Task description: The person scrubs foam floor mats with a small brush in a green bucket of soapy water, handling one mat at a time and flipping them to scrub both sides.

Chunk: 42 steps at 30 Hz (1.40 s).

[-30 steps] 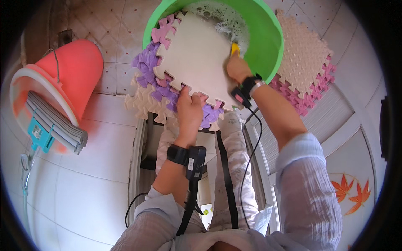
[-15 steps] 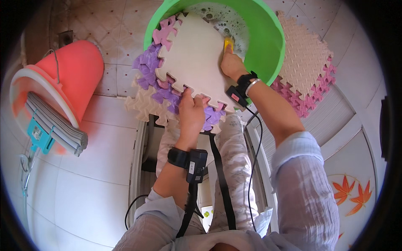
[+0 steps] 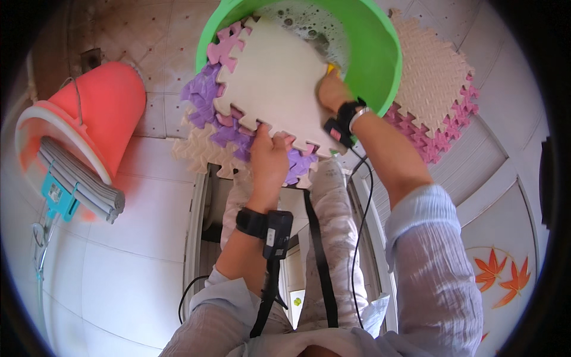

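Foam mat (image 3: 276, 83), cream and smooth-faced, leans across the near-left rim of the green basin (image 3: 375, 59), overlapping a purple mat (image 3: 202, 95). Left hand (image 3: 269, 159): grip clamped on the cream mat's near edge, some fingers hidden. Right hand (image 3: 334, 94): grip closed round a small yellow tool (image 3: 332, 68), mostly covered, by the mat's right side; can't tell if the tool touches it. Suds (image 3: 312, 21) in basin beyond the mat. Textured mats (image 3: 428, 77), cream over pink, just right of basin. Red bucket (image 3: 110, 98) at left, grey mop head (image 3: 83, 178) at its mouth.
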Tool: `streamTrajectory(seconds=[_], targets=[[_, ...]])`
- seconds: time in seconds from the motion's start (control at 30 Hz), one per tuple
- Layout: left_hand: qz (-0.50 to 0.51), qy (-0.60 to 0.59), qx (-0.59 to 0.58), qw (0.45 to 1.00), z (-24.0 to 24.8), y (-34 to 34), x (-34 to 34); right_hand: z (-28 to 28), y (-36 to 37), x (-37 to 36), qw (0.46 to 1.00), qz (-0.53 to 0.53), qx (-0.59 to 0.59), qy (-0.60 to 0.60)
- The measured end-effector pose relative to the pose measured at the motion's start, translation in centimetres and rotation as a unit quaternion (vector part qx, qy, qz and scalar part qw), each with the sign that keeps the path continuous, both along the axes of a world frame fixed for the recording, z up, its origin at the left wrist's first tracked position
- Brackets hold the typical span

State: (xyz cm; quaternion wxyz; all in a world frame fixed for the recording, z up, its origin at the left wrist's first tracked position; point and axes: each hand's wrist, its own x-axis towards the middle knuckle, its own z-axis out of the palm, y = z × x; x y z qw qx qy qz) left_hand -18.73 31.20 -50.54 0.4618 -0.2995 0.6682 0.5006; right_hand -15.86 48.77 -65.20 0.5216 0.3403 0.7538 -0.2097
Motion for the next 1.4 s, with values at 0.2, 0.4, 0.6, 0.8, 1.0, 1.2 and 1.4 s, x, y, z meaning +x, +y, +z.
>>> streamTrajectory(seconds=[0.2, 0.4, 0.6, 0.8, 1.0, 1.2, 1.4], targets=[[-0.042, -0.013, -0.006, 0.999, 0.5, -1.6, -0.9, 4.1, -0.6, 1.0, 0.988, 0.109, -0.081, 0.075], [-0.051, 0.046, -0.049, 0.996, -0.5, -1.4, 0.8, 19.3, -3.4, 2.5, 0.970, 0.074, -0.226, 0.059], [-0.141, 0.099, -0.104, 0.979, -2.6, -3.7, 0.5, 18.0, -9.3, -1.6, 0.947, 0.018, -0.226, 0.228], [0.086, -0.068, -0.007, 0.994, 1.2, -0.4, -1.0, 18.7, -2.5, 5.2, 0.976, 0.111, -0.160, 0.092], [0.054, -0.038, -0.031, 0.997, 0.1, -1.1, -0.6, 16.6, -6.5, 2.1, 0.941, -0.004, -0.237, 0.243], [0.134, -0.012, 0.034, 0.990, 0.0, -0.4, -0.8, 12.7, -6.7, -3.9, 0.916, 0.033, -0.264, 0.299], [0.079, 0.006, 0.049, 0.996, 0.1, -1.3, -0.7, 13.5, -5.8, -0.2, 0.866, 0.137, -0.291, 0.383]])
